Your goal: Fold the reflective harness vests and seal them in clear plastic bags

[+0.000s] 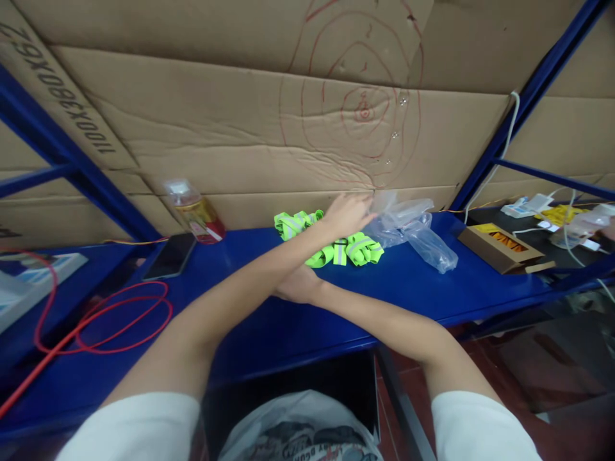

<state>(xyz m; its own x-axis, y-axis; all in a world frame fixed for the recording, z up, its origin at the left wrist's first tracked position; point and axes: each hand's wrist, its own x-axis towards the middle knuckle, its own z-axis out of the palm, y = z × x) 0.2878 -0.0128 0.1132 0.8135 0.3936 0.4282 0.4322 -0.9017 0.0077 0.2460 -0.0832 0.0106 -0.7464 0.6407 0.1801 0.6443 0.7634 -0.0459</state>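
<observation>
My arms cross over the blue tabletop (250, 320), the left forearm lying above the right hand. My left hand (346, 214) is stretched to the far side, its blurred fingertips at the near end of a crumpled clear plastic bag (413, 230) and seemingly pinching it. Under the left forearm is my right hand (300, 285), close to the bundles; its fingers are hidden. Rolled bundles of neon-green strap with grey reflective stripes (364, 248) lie between and behind the arms. Another green bundle (293, 224) sits farther left, partly covered by my left forearm.
A bottle with a yellow label (199, 214) and a dark phone (170, 257) stand left, near a coiled red cable (120, 320). An open cardboard box (502, 246) is at right. Cardboard (216, 128) walls the back; a lined bin (302, 410) sits below the front edge.
</observation>
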